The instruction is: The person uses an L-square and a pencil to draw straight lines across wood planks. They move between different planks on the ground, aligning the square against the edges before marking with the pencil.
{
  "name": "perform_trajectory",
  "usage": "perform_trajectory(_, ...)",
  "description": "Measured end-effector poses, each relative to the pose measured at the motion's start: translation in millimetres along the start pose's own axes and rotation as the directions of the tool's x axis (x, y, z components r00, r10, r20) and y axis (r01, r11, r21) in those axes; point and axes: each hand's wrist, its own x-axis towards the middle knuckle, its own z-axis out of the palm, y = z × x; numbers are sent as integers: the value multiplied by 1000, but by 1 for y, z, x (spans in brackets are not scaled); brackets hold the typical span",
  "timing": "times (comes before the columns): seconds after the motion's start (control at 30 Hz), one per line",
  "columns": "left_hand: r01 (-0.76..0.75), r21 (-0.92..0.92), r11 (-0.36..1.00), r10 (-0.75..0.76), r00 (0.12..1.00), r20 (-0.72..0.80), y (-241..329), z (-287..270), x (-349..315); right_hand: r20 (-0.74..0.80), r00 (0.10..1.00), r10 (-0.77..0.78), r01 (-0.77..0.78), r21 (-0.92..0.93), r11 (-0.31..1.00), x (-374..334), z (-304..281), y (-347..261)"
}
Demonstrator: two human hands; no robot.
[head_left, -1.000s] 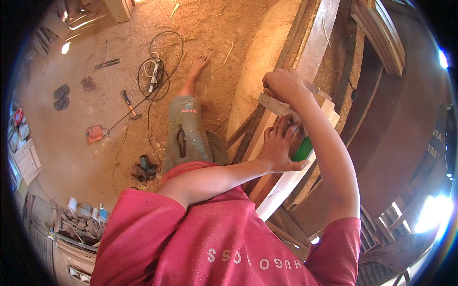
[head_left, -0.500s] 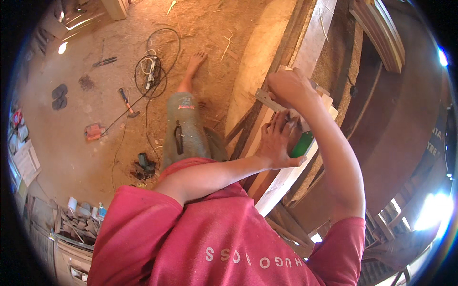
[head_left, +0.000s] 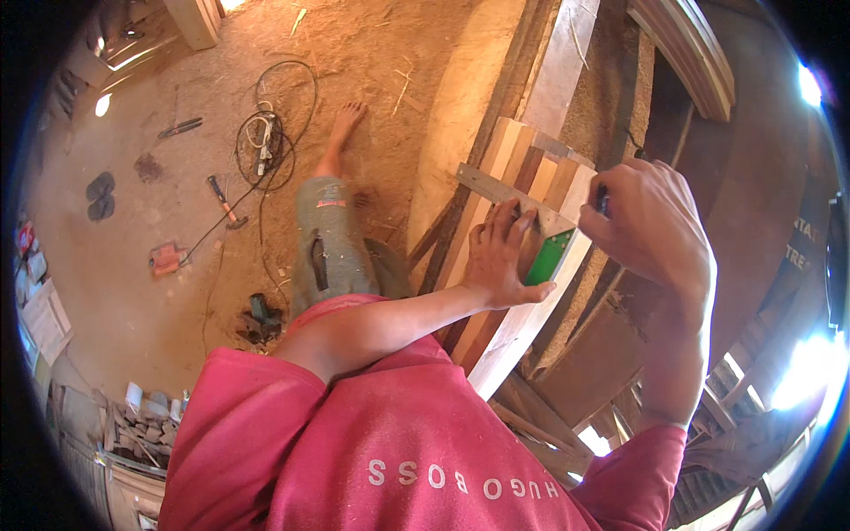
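Observation:
A try square (head_left: 547, 258) with a green stock and a metal blade lies across a row of light and dark wooden strips (head_left: 509, 146) set side by side. My left hand (head_left: 505, 257) presses it down, with its fingers spread over the blade and its thumb by the green stock. Off the right edge of the strips is my right hand (head_left: 651, 217), raised and curled closed. A small dark end shows between its fingers; its kind is hidden by the hand.
Along the strips runs a long beam (head_left: 553, 80). Curved laminated boards (head_left: 691, 57) stand at the far right. On the dirt floor to the left lie a hammer (head_left: 227, 203), a coiled cable (head_left: 282, 146), an orange-red block (head_left: 168, 259) and a dark green power tool (head_left: 259, 319).
My right hand has moved right, from above the blade to beyond the strips' right edge. The left hand stays on the try square. The whole view has shifted slightly.

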Motion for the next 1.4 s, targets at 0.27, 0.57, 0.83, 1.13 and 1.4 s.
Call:
perform_trajectory(0.27, 4, -24, 1000, -4, 1000, 3, 0, -1, 0, -71, 904, 422, -283, 641, 714, -41, 81, 20)
perform_trajectory(0.57, -44, -23, 999, 42, 998, -49, 2, -2, 0, -5, 836, 549, -214, 918, 335, -54, 178, -30)
perform_trajectory(0.83, -74, -23, 997, 71, 993, -95, 3, -1, 17, 32, 777, 629, -190, 964, 185, -43, 174, -31)
perform_trajectory(1.13, -100, -100, 990, 89, 990, -111, 1, 1, 29, -12, 762, 647, -151, 969, 195, -36, 169, -24)
perform_trajectory(1.4, -101, -61, 993, 96, 991, -91, 1, -1, 28, 23, 752, 659, -189, 965, 182, -36, 168, -25)
